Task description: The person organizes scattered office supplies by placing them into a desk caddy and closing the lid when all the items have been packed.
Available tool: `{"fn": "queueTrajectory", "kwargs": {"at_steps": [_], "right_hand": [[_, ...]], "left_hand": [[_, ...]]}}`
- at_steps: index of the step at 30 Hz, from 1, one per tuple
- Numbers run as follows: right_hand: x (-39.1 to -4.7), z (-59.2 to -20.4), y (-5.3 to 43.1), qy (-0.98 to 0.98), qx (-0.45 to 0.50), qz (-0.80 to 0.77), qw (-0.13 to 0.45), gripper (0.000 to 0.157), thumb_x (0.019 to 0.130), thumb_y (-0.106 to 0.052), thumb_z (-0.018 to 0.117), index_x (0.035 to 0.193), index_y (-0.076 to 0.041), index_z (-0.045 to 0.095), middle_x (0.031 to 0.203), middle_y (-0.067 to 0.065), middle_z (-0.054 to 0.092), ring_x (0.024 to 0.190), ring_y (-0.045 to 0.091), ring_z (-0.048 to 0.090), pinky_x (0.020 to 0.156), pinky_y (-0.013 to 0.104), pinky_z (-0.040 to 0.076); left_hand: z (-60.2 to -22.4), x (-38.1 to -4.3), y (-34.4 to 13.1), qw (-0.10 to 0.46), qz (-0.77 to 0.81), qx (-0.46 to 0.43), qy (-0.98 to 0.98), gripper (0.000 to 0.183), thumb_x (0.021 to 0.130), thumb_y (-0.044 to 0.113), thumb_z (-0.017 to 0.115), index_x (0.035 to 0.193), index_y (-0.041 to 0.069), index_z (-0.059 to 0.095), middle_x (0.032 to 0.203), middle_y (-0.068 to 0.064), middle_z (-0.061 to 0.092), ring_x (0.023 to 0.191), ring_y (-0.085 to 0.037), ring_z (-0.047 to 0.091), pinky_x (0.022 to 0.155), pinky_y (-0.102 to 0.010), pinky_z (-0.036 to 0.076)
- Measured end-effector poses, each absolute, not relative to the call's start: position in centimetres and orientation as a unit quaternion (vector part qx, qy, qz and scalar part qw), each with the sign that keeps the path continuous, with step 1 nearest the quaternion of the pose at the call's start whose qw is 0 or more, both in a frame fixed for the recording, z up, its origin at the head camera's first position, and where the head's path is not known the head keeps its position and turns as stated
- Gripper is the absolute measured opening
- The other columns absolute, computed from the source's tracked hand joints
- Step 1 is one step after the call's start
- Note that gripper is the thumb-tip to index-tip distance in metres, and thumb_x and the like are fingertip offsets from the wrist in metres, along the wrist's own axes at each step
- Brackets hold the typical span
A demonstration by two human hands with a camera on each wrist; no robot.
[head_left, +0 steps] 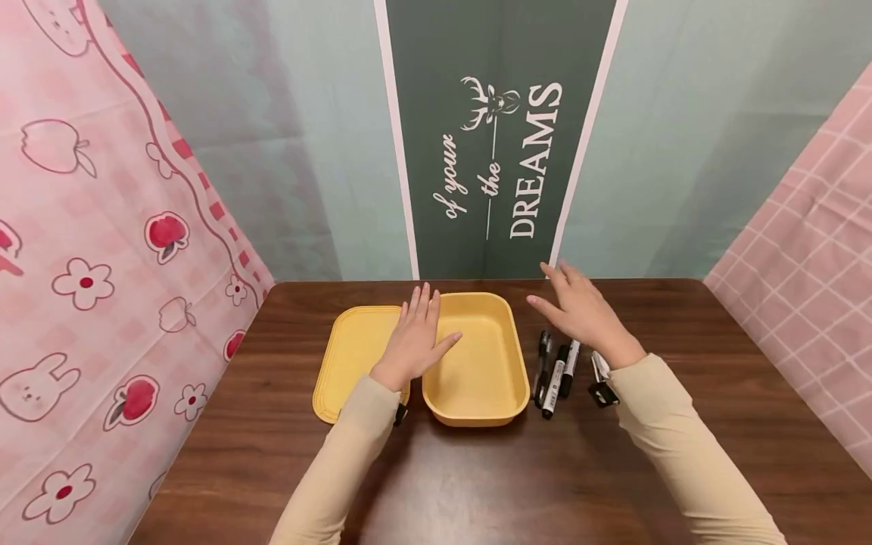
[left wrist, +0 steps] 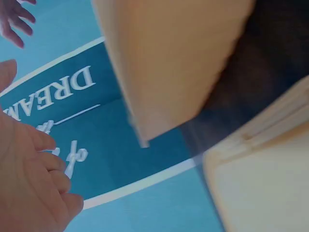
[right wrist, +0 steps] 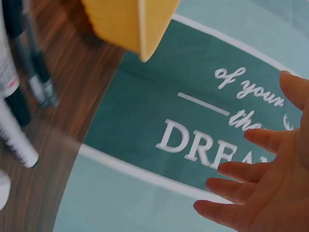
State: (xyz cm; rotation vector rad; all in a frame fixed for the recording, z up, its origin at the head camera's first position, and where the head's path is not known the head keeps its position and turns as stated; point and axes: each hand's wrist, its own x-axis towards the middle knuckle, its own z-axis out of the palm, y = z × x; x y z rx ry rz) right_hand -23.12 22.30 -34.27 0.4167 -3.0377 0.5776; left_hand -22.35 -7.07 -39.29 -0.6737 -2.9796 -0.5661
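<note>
A yellow rectangular box (head_left: 477,371) stands on the table with its open top up. Over its left rim hovers my left hand (head_left: 415,337), fingers straight and thumb spread, holding nothing. The same hand (left wrist: 29,179) shows beside the box wall (left wrist: 174,58) in the left wrist view. A yellow lid (head_left: 357,344) lies left of the box, partly behind that hand. My right hand (head_left: 587,312) is raised right of the box, fingers extended and apart, gripping nothing. Below it lie black-and-white markers (head_left: 553,390) and dark pens (head_left: 543,363), also a marker (right wrist: 19,140) in the right wrist view.
A white object (head_left: 599,365) lies right of the markers, partly hidden by the right wrist. The brown wooden table (head_left: 490,484) reaches back to a green curtain (head_left: 450,250) with lettering. Pink patterned cloth (head_left: 123,303) hangs at the left, pink checked cloth (head_left: 817,250) at the right.
</note>
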Motion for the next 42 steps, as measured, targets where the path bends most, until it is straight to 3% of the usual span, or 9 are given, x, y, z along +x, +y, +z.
{"fn": "queueTrajectory", "kwargs": {"at_steps": [7,11,15,19,23,26,30,34,42], "right_hand": [[-23.3,-35.6,25.4,-0.980,0.091,0.176,0.014,0.075,0.103,-0.040,0.053,0.154,0.010,0.030,0.158,0.042,0.021,0.144,0.061,0.022,0.115,0.073,0.023],[-23.2,-36.9,27.2,-0.985,0.071,0.160,0.005,0.070,0.101,-0.034,0.057,0.146,0.016,0.038,0.149,0.044,0.035,0.135,0.062,0.033,0.109,0.072,0.034],[-22.6,-38.0,28.6,-0.987,0.055,0.154,-0.012,0.064,0.098,-0.030,0.060,0.139,0.018,0.047,0.132,0.041,0.054,0.111,0.053,0.058,0.088,0.064,0.051],[-22.2,-39.2,29.8,-0.987,0.043,0.154,-0.033,0.059,0.097,-0.029,0.062,0.132,0.018,0.054,0.120,0.038,0.064,0.092,0.048,0.067,0.071,0.057,0.055],[-21.8,-40.5,30.5,-0.986,0.026,0.153,-0.065,0.057,0.096,-0.031,0.063,0.125,0.017,0.058,0.114,0.037,0.066,0.090,0.048,0.067,0.065,0.053,0.054],[-21.5,-41.1,30.7,-0.982,0.002,0.155,-0.105,0.046,0.095,-0.034,0.063,0.099,0.012,0.063,0.083,0.025,0.065,0.070,0.033,0.062,0.055,0.041,0.047],[-21.2,-41.8,30.4,-0.978,-0.023,0.161,-0.134,0.038,0.095,-0.034,0.061,0.068,-0.010,0.048,0.060,0.001,0.045,0.058,0.018,0.046,0.052,0.032,0.036],[-20.9,-42.2,30.1,-0.978,-0.030,0.163,-0.127,0.037,0.094,-0.029,0.060,0.064,-0.013,0.047,0.058,0.000,0.047,0.056,0.017,0.047,0.051,0.031,0.037],[-20.6,-42.7,29.5,-0.981,-0.052,0.142,-0.123,0.029,0.094,-0.025,0.056,0.072,-0.007,0.056,0.068,0.009,0.053,0.064,0.025,0.049,0.055,0.037,0.040]], "left_hand": [[-41.6,-22.2,-8.3,-0.019,-0.177,-0.216,-0.960,0.082,0.105,0.046,0.046,0.159,-0.008,0.015,0.169,-0.026,0.007,0.158,-0.040,0.008,0.128,-0.055,0.013],[-42.5,-21.9,-8.6,-0.023,-0.180,-0.205,-0.962,0.081,0.106,0.045,0.044,0.159,-0.008,0.014,0.169,-0.025,0.007,0.159,-0.038,0.007,0.129,-0.053,0.012],[-43.2,-21.5,-8.5,-0.012,-0.177,-0.200,-0.963,0.080,0.106,0.044,0.045,0.158,-0.009,0.015,0.168,-0.027,0.009,0.158,-0.040,0.009,0.129,-0.053,0.012],[-43.8,-21.1,-8.3,-0.002,-0.177,-0.194,-0.965,0.079,0.105,0.041,0.047,0.157,-0.010,0.017,0.167,-0.028,0.012,0.158,-0.040,0.012,0.129,-0.053,0.015],[-44.1,-20.8,-8.2,-0.004,-0.183,-0.188,-0.965,0.079,0.105,0.041,0.047,0.157,-0.011,0.018,0.167,-0.028,0.012,0.158,-0.040,0.012,0.129,-0.052,0.015],[-44.2,-20.6,-8.3,-0.005,-0.187,-0.188,-0.964,0.079,0.105,0.042,0.047,0.156,-0.012,0.019,0.167,-0.028,0.012,0.158,-0.040,0.011,0.129,-0.052,0.015],[-44.5,-20.4,-8.3,-0.004,-0.191,-0.189,-0.963,0.077,0.105,0.040,0.046,0.156,-0.012,0.020,0.167,-0.028,0.012,0.158,-0.040,0.012,0.129,-0.052,0.016],[-44.8,-20.4,-8.3,-0.007,-0.195,-0.195,-0.961,0.070,0.106,0.031,0.042,0.156,-0.012,0.019,0.167,-0.027,0.012,0.158,-0.039,0.011,0.129,-0.052,0.016],[-45.1,-20.5,-8.4,-0.003,-0.200,-0.207,-0.958,0.066,0.105,0.024,0.039,0.156,-0.012,0.019,0.167,-0.027,0.012,0.158,-0.039,0.011,0.129,-0.052,0.016]]}}
